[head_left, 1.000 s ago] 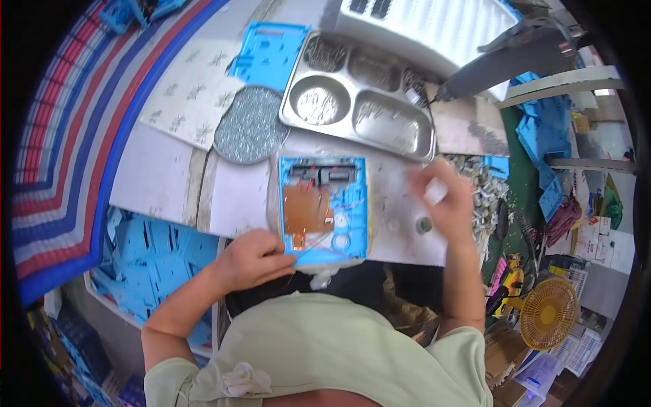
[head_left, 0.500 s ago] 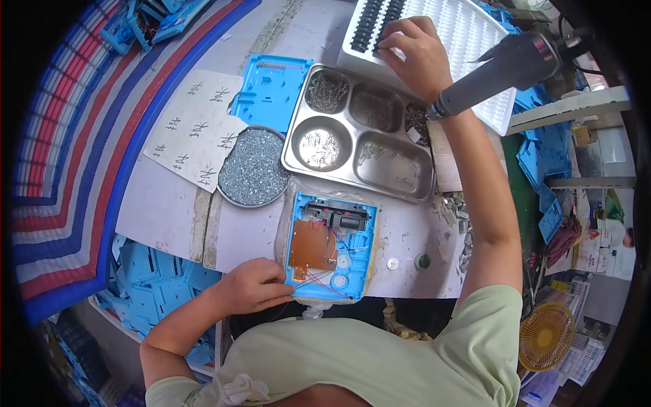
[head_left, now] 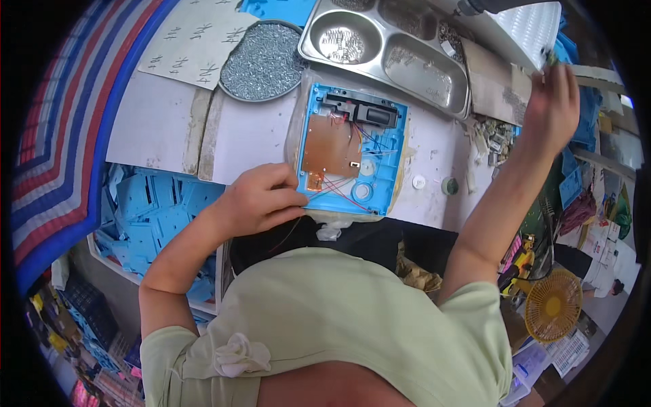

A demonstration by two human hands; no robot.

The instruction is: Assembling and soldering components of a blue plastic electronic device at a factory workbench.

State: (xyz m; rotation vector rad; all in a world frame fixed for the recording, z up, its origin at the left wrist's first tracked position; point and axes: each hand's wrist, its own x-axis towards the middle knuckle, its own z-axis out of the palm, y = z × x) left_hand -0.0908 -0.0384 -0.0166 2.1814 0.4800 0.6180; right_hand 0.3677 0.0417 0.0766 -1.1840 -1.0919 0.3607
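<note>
A light-blue plastic casing (head_left: 395,173) lies open-side up on the bench, with a brown circuit board (head_left: 332,146), a black speaker-like part (head_left: 376,115) and thin red, blue and green wires (head_left: 339,190) inside. At its near left corner my left hand (head_left: 268,200) is closed, fingertips pinching the thin wires; one loose end trails below the fingers. Far to the right, my right hand (head_left: 556,112) is raised by the corner of a white ribbed tray (head_left: 525,34). Its fingers are drawn together at a small dark-green item, too small to name.
Beyond the casing are a steel compartment tray (head_left: 386,85) with small metal parts and a round dish (head_left: 263,62) of screws. Two small round pieces, one white (head_left: 418,182) and one green (head_left: 449,185), sit right of it. Blue casings (head_left: 159,210) fill a bin at lower left.
My right hand has left the black parts in the white tray and moved right to that tray's corner. The view has shifted; my left hand stays at the casing's corner.
</note>
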